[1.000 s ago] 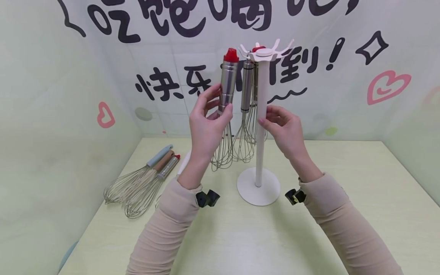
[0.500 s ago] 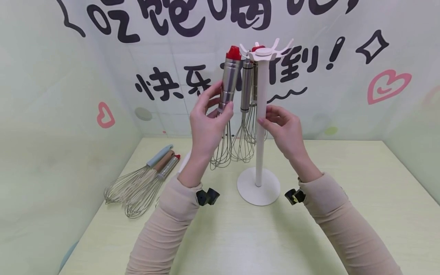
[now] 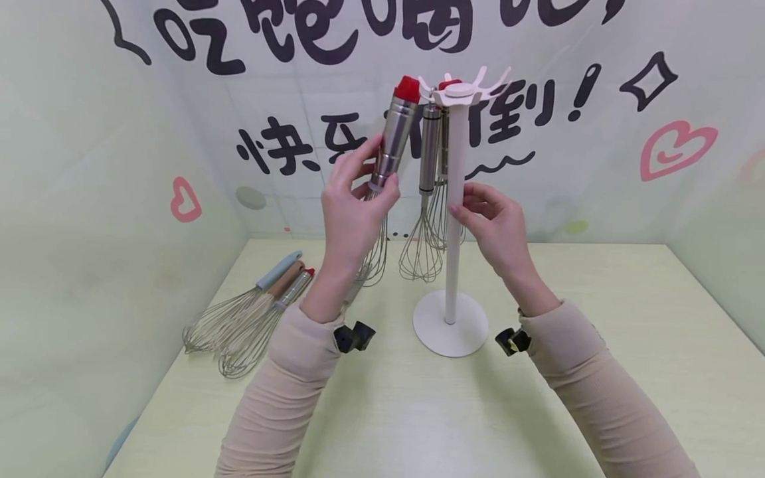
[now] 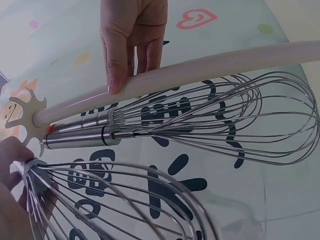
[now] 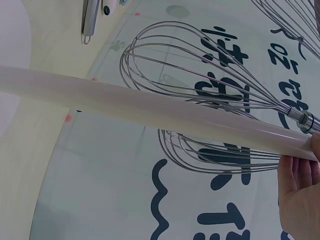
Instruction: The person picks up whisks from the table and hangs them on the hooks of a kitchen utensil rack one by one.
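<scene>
My left hand [image 3: 352, 206] pinches a whisk [image 3: 396, 136] by the lower part of its silver, red-capped handle. This whisk is tilted, its cap leaning right toward the hooks and its wires hanging down behind the wrist. In the left wrist view its wire loops [image 4: 165, 187] fill the lower part. With fingers and thumb, my right hand [image 3: 496, 222] grips the pole of a white stand [image 3: 454, 265] with upturned hooks on top. A silver whisk with black rings [image 3: 428, 153] hangs from one hook. Behind it hangs another whisk [image 3: 443, 149] with a red tip, partly hidden by the pole.
On the table's left lie a blue-handled whisk [image 3: 277, 269], a brown-handled whisk [image 3: 287, 279] and a silver whisk with a red tip [image 3: 294, 289]. Behind my left forearm, a metal handle [image 3: 357, 285] partly shows. A lettered backdrop [image 3: 597, 172] rises behind the table.
The whisk in my left hand has tilted further, its cap moving slightly up and right while its wires swing left. My left hand has shifted a little left. The right hand stays put.
</scene>
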Tool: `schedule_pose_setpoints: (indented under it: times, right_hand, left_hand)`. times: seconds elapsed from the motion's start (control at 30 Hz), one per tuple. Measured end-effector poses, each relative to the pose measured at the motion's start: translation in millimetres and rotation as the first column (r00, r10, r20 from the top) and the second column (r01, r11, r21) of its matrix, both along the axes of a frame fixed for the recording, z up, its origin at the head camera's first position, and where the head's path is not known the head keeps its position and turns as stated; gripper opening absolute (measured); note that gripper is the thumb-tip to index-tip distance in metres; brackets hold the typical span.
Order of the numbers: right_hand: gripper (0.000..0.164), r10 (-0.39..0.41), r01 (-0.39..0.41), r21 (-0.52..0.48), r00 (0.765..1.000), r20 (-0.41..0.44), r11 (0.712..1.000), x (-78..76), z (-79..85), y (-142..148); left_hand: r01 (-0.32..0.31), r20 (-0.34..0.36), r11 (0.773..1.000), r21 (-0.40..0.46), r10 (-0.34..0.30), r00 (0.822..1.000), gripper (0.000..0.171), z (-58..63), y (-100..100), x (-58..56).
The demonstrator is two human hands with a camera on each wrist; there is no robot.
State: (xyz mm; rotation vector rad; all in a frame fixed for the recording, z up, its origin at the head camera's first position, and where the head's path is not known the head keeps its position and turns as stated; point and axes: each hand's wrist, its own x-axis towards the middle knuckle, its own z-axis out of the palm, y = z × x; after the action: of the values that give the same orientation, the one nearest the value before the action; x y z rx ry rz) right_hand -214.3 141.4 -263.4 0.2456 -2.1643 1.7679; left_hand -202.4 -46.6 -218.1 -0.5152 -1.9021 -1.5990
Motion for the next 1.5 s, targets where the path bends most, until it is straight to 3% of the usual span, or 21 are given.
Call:
schedule_pose_setpoints:
  times: [0.63,1.23,1.37,1.5]
  right_hand:
    - [0.034,-0.004,0.004,-0.002,1.000,-0.009,1.000,-0.5,-2.5,-0.7]
    - [0.034,-0.002,0.002,0.011,1.000,-0.013,1.000,-0.1,-1.6,-1.0]
    - [0.035,-0.004,0.004,0.008,1.000,-0.015,1.000,-0.4,-1.6,-0.3]
    - [0.034,0.000,0.000,0.003,1.000,-0.022,1.000,-1.1,-1.7,0.2]
  left_hand:
    - [-0.033,-0.096,0.991,-0.130,0.021,0.995,0.049,11.1,-15.3,-2.5]
    - [-0.033,-0.076,0.979,-0.200,0.019,0.997,0.048,13.8,-19.2,-6.5]
    - [0.007,-0.033,0.978,-0.209,-0.014,0.999,0.049,12.5,-17.4,-7.2]
    - [0.071,0.030,0.986,-0.153,-0.067,0.997,0.051,10.3,-14.7,-7.9]
